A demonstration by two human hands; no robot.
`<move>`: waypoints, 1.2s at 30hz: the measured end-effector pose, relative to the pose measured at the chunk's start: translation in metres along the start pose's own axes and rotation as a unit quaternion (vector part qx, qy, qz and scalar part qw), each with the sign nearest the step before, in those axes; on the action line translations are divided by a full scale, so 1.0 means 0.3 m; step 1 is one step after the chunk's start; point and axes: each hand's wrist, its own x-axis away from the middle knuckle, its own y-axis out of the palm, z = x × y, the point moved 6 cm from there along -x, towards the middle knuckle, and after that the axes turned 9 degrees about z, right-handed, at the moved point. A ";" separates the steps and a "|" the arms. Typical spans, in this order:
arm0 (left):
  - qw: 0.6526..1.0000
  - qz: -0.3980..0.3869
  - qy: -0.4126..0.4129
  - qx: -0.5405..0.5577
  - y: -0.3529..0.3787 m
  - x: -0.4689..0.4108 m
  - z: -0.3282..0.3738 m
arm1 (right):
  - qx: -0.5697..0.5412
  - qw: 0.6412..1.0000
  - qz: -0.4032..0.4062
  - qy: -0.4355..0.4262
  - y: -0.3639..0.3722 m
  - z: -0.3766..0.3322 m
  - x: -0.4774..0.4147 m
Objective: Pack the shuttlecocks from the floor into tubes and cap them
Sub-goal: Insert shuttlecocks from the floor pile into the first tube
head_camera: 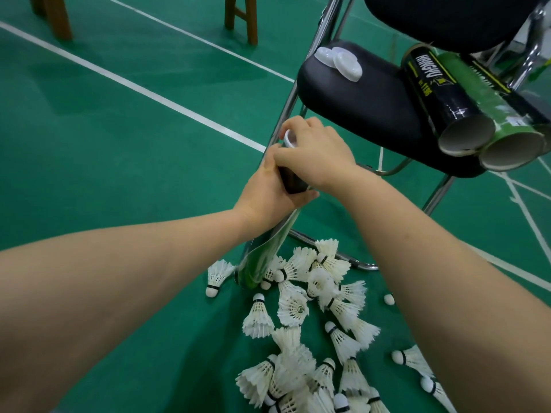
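A dark green tube point(264, 257) stands tilted on the green floor, its lower end among the shuttlecocks. My left hand point(269, 192) is wrapped around its upper part. My right hand point(316, 153) covers the tube's top and presses a white cap point(288, 138) onto it; only the cap's edge shows. Several white feather shuttlecocks point(310, 317) lie scattered on the floor below my arms. Two open empty tubes, a black tube point(438, 96) and a green tube point(489, 114), lie on the black chair seat point(357, 99).
Two loose white caps point(338, 62) rest on the far corner of the chair seat. The chair's metal legs point(331, 248) run along the floor behind the shuttlecocks. Wooden stool legs point(241, 16) stand at the back. White court lines cross the floor.
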 end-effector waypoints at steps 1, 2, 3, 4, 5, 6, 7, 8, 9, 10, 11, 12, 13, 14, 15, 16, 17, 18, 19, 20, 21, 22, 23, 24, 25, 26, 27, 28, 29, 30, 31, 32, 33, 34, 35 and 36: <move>1.000 0.001 0.005 -0.001 0.001 -0.001 0.001 | 0.001 1.000 0.003 0.000 0.002 -0.002 -0.001; 1.000 -0.001 0.004 -0.003 0.001 -0.005 0.000 | 0.003 1.000 0.005 -0.001 0.003 -0.004 -0.002; 1.000 -0.003 0.003 -0.002 -0.003 -0.008 0.001 | 0.005 1.000 0.008 -0.003 0.002 -0.006 -0.004; 1.000 -0.011 0.004 -0.005 -0.009 -0.005 0.003 | 0.006 1.000 0.008 -0.004 0.000 -0.007 -0.004; 0.999 -0.028 0.009 -0.011 -0.010 -0.007 0.002 | 0.012 1.000 0.003 -0.006 0.003 -0.004 -0.007; 0.998 -0.056 0.005 -0.010 -0.014 -0.012 -0.001 | 0.013 1.000 -0.005 -0.008 0.004 0.000 -0.008; 0.996 -0.087 -0.011 -0.004 -0.010 -0.020 -0.011 | 0.006 1.000 -0.017 -0.005 0.011 0.010 -0.011; 0.992 -0.123 -0.037 0.012 -0.009 -0.028 0.000 | -0.010 1.000 -0.029 0.005 0.010 0.021 -0.013; 0.986 -0.146 -0.075 0.042 -0.010 -0.035 0.012 | -0.029 0.999 -0.036 0.013 0.005 0.032 -0.017; 0.979 -0.152 -0.112 0.081 -0.015 -0.045 0.030 | -0.043 0.998 -0.042 0.007 0.003 0.035 -0.025; 0.971 -0.140 -0.152 0.123 -0.027 -0.054 0.047 | -0.051 0.997 -0.048 -0.010 0.001 0.027 -0.029; 0.960 -0.119 -0.193 0.162 -0.037 -0.054 0.060 | -0.066 0.997 -0.045 -0.022 -0.002 0.017 -0.031; 0.947 -0.091 -0.227 0.208 -0.044 -0.054 0.063 | -0.091 0.995 -0.016 -0.032 -0.011 0.014 -0.036; 0.937 -0.058 -0.248 0.240 -0.045 -0.053 0.057 | -0.152 0.988 0.033 0.005 -0.023 0.028 -0.036; 0.931 -0.034 -0.261 0.253 -0.043 -0.050 0.052 | -0.227 0.967 0.090 0.066 -0.028 0.054 -0.029; 0.929 -0.020 -0.267 0.256 -0.042 -0.047 0.048 | -0.297 0.934 0.146 0.135 -0.025 0.086 -0.017; 0.927 -0.004 -0.269 0.260 -0.035 -0.049 0.044 | -0.355 0.895 0.186 0.196 -0.012 0.114 -0.002; 0.928 -0.002 -0.268 0.260 -0.029 -0.058 0.054 | -0.415 0.850 0.198 0.257 0.012 0.134 0.014; 0.928 0.005 -0.266 0.260 -0.027 -0.065 0.060 | -0.470 0.807 0.188 0.304 0.037 0.144 0.028; 0.929 0.013 -0.264 0.260 -0.022 -0.074 0.066 | -0.523 0.762 0.172 0.340 0.059 0.150 0.037; 0.929 0.021 -0.267 0.257 -0.021 -0.080 0.073 | -0.572 0.719 0.151 0.365 0.078 0.152 0.039; 0.928 0.027 -0.272 0.253 -0.019 -0.084 0.074 | -0.608 0.685 0.132 0.378 0.092 0.148 0.040; 0.925 0.038 -0.278 0.255 -0.020 -0.084 0.073 | -0.638 0.656 0.118 0.385 0.105 0.143 0.040; 0.919 0.051 -0.285 0.267 -0.019 -0.085 0.068 | -0.658 0.636 0.107 0.388 0.117 0.136 0.043; 0.913 0.065 -0.292 0.279 -0.020 -0.083 0.069 | -0.670 0.626 0.101 0.387 0.129 0.131 0.046; 0.908 0.077 -0.295 0.288 -0.022 -0.084 0.068 | -0.676 0.622 0.097 0.383 0.141 0.128 0.045; 0.903 0.088 -0.297 0.297 -0.024 -0.084 0.067 | -0.681 0.619 0.094 0.380 0.151 0.128 0.044; 0.899 0.096 -0.299 0.306 -0.024 -0.084 0.064 | -0.684 0.618 0.092 0.377 0.156 0.128 0.042; 0.894 0.103 -0.301 0.316 -0.025 -0.083 0.066 | -0.688 0.616 0.092 0.373 0.156 0.127 0.040; 0.890 0.111 -0.299 0.325 -0.026 -0.083 0.068 | -0.689 0.616 0.095 0.369 0.155 0.127 0.036; 0.887 0.121 -0.294 0.333 -0.028 -0.085 0.070 | -0.688 0.618 0.099 0.367 0.154 0.127 0.033; 0.886 0.132 -0.286 0.339 -0.030 -0.087 0.070 | -0.685 0.623 0.102 0.365 0.154 0.126 0.031; 0.885 0.142 -0.278 0.344 -0.032 -0.087 0.073 | -0.681 0.627 0.104 0.363 0.153 0.122 0.031; 0.883 0.150 -0.272 0.351 -0.031 -0.086 0.073 | -0.680 0.630 0.106 0.360 0.153 0.120 0.031; 0.881 0.154 -0.269 0.358 -0.029 -0.084 0.074 | -0.681 0.631 0.109 0.355 0.152 0.118 0.033; 0.878 0.156 -0.267 0.364 -0.028 -0.084 0.075 | -0.681 0.634 0.112 0.349 0.151 0.118 0.032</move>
